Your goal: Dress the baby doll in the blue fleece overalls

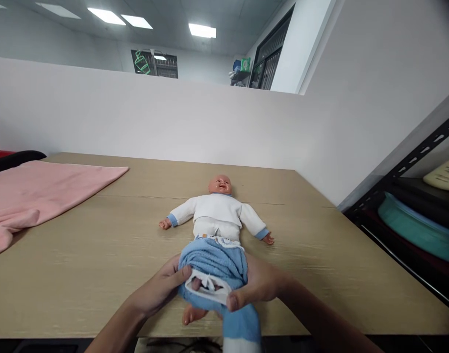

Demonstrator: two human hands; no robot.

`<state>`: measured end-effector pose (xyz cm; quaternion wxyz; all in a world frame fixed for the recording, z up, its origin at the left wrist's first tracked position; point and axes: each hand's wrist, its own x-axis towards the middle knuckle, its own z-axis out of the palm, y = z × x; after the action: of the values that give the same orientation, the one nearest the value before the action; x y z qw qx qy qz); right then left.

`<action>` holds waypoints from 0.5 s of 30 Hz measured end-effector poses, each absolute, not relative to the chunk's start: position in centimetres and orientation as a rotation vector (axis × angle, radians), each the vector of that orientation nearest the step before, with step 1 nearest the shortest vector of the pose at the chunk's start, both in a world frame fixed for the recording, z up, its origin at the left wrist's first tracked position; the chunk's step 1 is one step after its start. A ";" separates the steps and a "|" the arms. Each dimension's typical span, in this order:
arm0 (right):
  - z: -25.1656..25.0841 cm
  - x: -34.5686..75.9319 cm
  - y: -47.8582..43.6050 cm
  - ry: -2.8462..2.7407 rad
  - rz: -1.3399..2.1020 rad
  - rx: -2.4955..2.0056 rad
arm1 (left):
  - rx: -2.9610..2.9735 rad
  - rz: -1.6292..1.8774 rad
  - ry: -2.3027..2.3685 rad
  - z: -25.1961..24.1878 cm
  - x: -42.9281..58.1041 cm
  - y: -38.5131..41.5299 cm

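A baby doll (217, 211) lies on its back on the table, head away from me, in a white top with blue cuffs. Blue trousers (213, 260) are bunched over its lower body, their white-edged waistband stretched into an oval opening. My left hand (169, 284) grips the left side of the waistband, thumb on top. On the other side my right hand (256, 284) pinches the band's edge. One trouser leg with a white end hangs toward me over the table's front edge. A bare doll foot (193, 314) shows below the cloth; the other leg is mostly hidden.
A pink cloth (55, 191) lies spread on the left of the wooden table (110, 274). At the right stands a dark metal shelf (389, 181) with a teal item (415, 228) and a cream bottle (445, 174). A white partition (154, 117) rises behind the table.
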<state>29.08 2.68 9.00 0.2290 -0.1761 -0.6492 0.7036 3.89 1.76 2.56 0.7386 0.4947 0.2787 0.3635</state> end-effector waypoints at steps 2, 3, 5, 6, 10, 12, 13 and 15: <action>8.7 28.5 2.2 -1.682 1.881 -0.589 | 1.101 0.769 0.676 2.5 4.0 0.9; 8.4 28.3 1.8 -1.640 1.825 -0.689 | 1.129 0.752 0.704 2.6 3.9 0.4; 7.8 27.8 0.9 -1.590 1.664 -0.929 | 1.201 0.742 0.739 2.9 3.8 -0.6; 7.5 27.5 0.4 -1.586 1.567 -1.043 | 1.222 0.742 0.760 3.0 3.8 -1.1; 7.2 26.1 -1.1 -1.759 1.266 -1.186 | 1.268 0.766 1.005 3.3 4.2 -2.3; 7.4 25.5 -1.3 -1.956 1.177 -1.156 | 1.354 0.797 1.141 2.8 4.3 -2.6; 7.4 25.4 -1.4 -2.048 1.140 -1.154 | 1.414 0.796 1.193 2.5 4.2 -2.7; 7.2 25.2 -1.4 -2.157 1.059 -1.192 | 1.530 0.750 1.282 1.9 4.2 -3.0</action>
<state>25.25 -1.39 7.23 0.2274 -0.4328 -0.7831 0.3843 4.16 -3.04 1.85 0.4832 0.6281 0.5264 0.3080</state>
